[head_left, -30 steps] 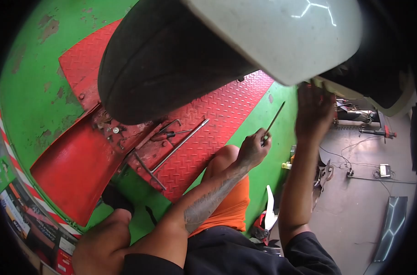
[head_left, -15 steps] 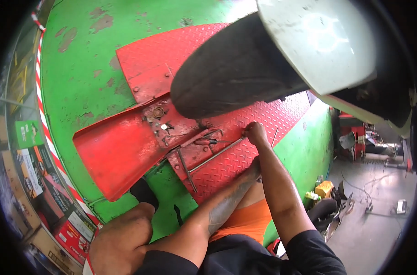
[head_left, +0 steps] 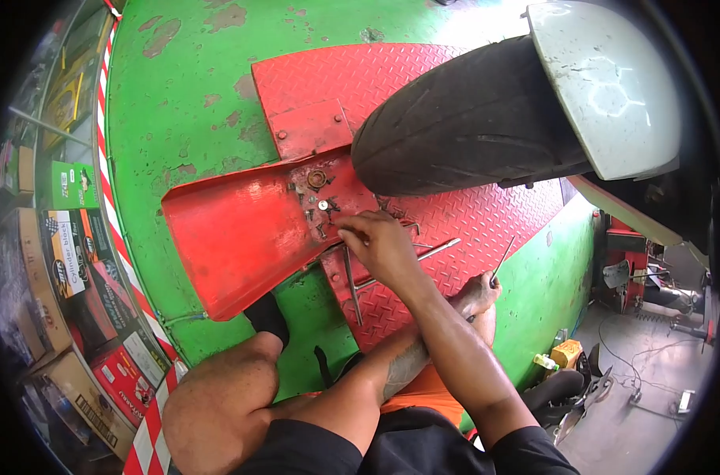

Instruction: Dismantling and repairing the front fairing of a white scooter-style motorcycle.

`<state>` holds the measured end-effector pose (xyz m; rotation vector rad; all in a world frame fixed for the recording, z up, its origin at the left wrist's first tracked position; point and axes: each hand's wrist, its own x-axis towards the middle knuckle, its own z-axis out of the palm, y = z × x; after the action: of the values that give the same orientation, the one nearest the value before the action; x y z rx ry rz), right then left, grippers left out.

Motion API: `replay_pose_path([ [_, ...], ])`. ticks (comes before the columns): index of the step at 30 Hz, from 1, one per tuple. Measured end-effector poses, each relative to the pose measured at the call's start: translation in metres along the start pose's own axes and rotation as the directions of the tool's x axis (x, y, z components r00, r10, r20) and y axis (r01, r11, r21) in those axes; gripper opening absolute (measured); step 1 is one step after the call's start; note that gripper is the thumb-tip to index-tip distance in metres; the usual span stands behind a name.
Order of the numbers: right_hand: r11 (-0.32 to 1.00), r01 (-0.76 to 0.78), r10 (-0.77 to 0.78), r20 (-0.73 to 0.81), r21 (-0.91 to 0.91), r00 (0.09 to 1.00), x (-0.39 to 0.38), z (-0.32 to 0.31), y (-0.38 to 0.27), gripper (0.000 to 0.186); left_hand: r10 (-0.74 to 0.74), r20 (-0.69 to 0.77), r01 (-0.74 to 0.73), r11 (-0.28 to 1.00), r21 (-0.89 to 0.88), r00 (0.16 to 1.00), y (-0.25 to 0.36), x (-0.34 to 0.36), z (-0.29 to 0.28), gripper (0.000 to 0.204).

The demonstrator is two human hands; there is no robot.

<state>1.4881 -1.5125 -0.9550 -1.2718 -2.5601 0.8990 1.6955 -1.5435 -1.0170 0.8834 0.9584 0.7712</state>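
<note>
My forearms cross over each other. My right hand [head_left: 380, 244] is over the near side of the red wheel channel, its fingers curled and pressed together; whatever they may hold is hidden. Under and beside it lie long metal bar tools [head_left: 439, 249] on the red tread-plate ramp [head_left: 407, 313]. Farther right, by my knee, my left hand [head_left: 479, 294] is closed around a thin metal rod [head_left: 503, 257] that points up and away. Just beyond my right fingers, a small round pale metal piece [head_left: 323, 205] and a brass-coloured ring [head_left: 316, 179] sit on the channel's worn plate.
A black motorcycle tyre [head_left: 463, 119] under a pale mudguard [head_left: 609, 95] stands on the ramp at the far right. The red channel [head_left: 229, 229] juts left over the green floor [head_left: 178, 103]. Boxes [head_left: 67, 261] line the left behind striped tape. Loose parts [head_left: 581, 388] lie at right.
My right hand has moved left from the long bar to the worn plate's edge. The left hand, covered before, now shows with the thin rod. The whole view has shifted.
</note>
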Motion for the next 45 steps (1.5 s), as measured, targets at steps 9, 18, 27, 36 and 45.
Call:
replay_pose_path([
  [9, 0.956, -0.185, 0.182, 0.034, 0.227, 0.983, -0.005, -0.012, -0.043, 0.032, -0.052, -0.069, 0.054, 0.998, 0.028, 0.996, -0.009, -0.008, -0.023, 0.029],
  [18, 0.863, 0.289, -0.476, -0.477, -0.414, 0.738, -0.163, -0.232, -0.073, 0.013, 0.744, 0.313, -0.750, 0.649, -0.128, 0.591, 0.121, -0.070, -0.026, 0.048],
  [27, 0.825, 0.303, -0.563, -0.737, -0.476, 0.374, -0.164, -0.330, -0.104, 0.022, 0.780, 0.340, -0.825, 0.564, -0.020, 0.525, 0.271, -0.219, -0.228, 0.030],
  [36, 0.598, 0.227, -0.455, -0.092, -0.769, 0.886, 0.062, -0.348, -0.145, 0.042, 0.840, -0.380, -0.788, 0.515, 0.338, 0.387, 0.351, -0.130, -0.339, 0.032],
  [45, 0.603, 0.281, -0.373, 0.047, -0.747, 0.926, 0.056, -0.353, -0.144, 0.039, 0.914, -0.104, -0.812, 0.398, 0.426, 0.393, 0.390, -0.058, -0.335, 0.036],
])
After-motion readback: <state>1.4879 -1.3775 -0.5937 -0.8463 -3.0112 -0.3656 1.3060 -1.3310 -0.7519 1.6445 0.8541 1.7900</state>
